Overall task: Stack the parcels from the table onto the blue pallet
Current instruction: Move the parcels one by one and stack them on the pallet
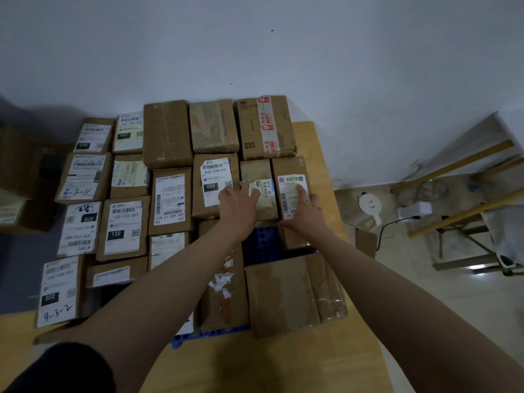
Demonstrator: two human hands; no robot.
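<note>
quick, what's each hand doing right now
Left hand: open, fingers spread flat on the narrow parcel, holding nothing.
Right hand: open, flat on the labelled parcel beside it.

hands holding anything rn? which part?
Neither hand lifts anything. Left hand rests flat on top of the narrow middle parcel; right hand lies flat on the labelled parcel beside it. No closed grip visible.

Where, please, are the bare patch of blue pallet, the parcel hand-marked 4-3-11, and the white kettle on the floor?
blue pallet (259, 245), head view, bare grid between parcels.
parcel marked 4-3-11 (85, 177), head view, its white label.
white kettle (370, 207), head view, its body.
</note>
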